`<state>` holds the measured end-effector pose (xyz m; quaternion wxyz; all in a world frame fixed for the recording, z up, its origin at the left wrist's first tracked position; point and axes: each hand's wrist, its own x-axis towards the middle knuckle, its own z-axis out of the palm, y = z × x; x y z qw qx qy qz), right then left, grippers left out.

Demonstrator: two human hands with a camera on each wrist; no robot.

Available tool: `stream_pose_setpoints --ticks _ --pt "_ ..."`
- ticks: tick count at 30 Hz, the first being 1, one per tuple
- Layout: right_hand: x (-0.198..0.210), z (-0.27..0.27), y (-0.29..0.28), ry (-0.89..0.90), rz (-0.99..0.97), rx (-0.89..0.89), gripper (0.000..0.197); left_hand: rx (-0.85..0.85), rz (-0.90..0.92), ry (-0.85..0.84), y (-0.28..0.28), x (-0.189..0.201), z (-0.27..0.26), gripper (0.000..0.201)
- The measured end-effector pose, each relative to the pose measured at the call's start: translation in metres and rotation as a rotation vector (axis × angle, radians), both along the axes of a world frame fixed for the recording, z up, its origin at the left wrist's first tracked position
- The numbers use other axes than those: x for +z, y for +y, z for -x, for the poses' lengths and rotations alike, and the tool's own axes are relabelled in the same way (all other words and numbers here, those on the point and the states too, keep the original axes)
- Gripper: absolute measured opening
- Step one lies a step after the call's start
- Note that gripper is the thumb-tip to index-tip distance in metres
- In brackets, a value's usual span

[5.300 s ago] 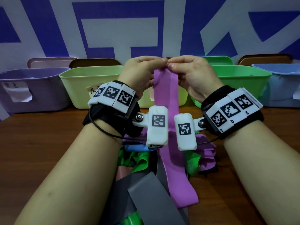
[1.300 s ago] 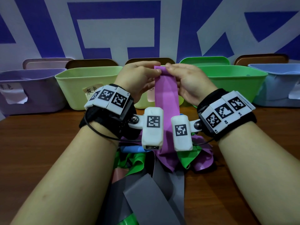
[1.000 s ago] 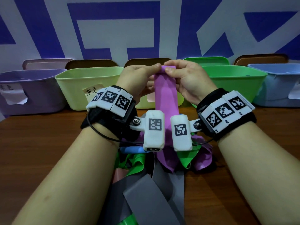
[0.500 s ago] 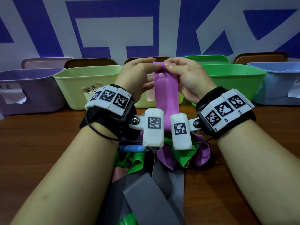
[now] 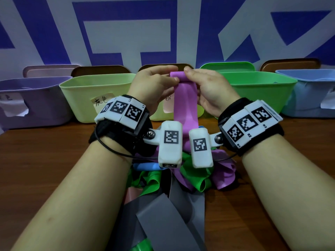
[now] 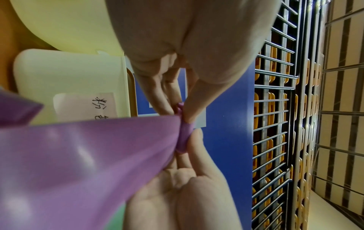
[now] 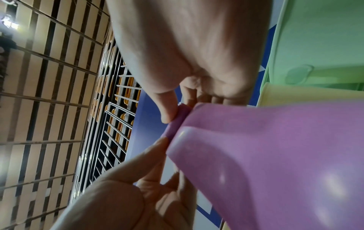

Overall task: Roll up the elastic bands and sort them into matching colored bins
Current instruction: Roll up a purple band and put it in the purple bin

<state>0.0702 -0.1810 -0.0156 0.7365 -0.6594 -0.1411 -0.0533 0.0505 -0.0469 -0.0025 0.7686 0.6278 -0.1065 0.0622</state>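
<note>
Lying nearest on the wooden table (image 5: 45, 160) is a loose heap of bands: broad grey bands (image 5: 163, 220) at the front, then green bands (image 5: 195, 180), a blue band (image 5: 145, 166) and more crumpled purple-pink bands (image 5: 224, 176), all tangled and overlapping. Above the heap both forearms reach forward, each wrist wearing a black strap with white marker blocks. The left hand (image 5: 150, 87) and the right hand (image 5: 210, 87) are raised side by side, and between them hangs the purple-pink band (image 5: 184, 104), its lower end trailing down into the heap. Its top edge is wound into a small tight roll (the wrist views show this best), and each hand pinches one end of that roll between thumb and fingertips (image 6: 189, 113), with the right thumb (image 7: 167, 109) pressed against the roll's end. The other fingers curl loosely behind.

Beyond the hands a row of bins stands along the far edge of the table: a lilac bin (image 5: 36, 98) at the left, a yellow-green bin (image 5: 87, 91) with a handwritten paper label, a second pale yellow-green bin (image 6: 69, 70) mostly hidden behind the hands, a bright green bin (image 5: 262, 91), and a light blue bin (image 5: 311, 93) at the right. Flat lids lean behind them against a white wall with large blue shapes.
</note>
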Motion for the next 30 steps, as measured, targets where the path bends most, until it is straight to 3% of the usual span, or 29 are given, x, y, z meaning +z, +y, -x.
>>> stream_pose_setpoints --ticks 5,8,12,14,17,22,26,30 --pt "0.0027 0.0001 0.0003 -0.05 -0.075 -0.007 0.011 0.008 -0.033 0.07 -0.0011 -0.0004 -0.0005 0.012" --pt "0.0038 0.0012 -0.0004 -0.054 -0.075 0.001 0.014 0.028 -0.069 0.071 -0.0013 -0.0032 -0.0024 0.018" --pt "0.0035 0.002 -0.0007 -0.013 -0.068 0.014 0.018 0.015 -0.016 0.026 0.0003 -0.0021 -0.0017 0.01" --pt "0.0027 0.0032 0.0013 0.011 -0.032 0.014 0.011 0.009 -0.011 0.012 0.0012 -0.0019 -0.0013 0.014" --pt "0.0004 0.0018 0.0019 0.02 0.008 -0.015 0.021 0.017 -0.011 0.004 0.0008 -0.0011 0.0001 0.022" --pt "0.0018 0.0003 -0.0001 -0.01 -0.052 -0.039 0.006 -0.007 -0.014 0.055 0.0004 0.0006 0.0015 0.015" --pt "0.0037 -0.0004 0.0002 -0.017 -0.084 -0.035 0.009 0.037 -0.052 0.127 -0.0004 0.0007 -0.0008 0.017" --pt "0.0035 0.0009 0.0019 -0.006 -0.137 -0.005 0.029 0.044 0.026 0.085 -0.0009 -0.0016 -0.0013 0.011"
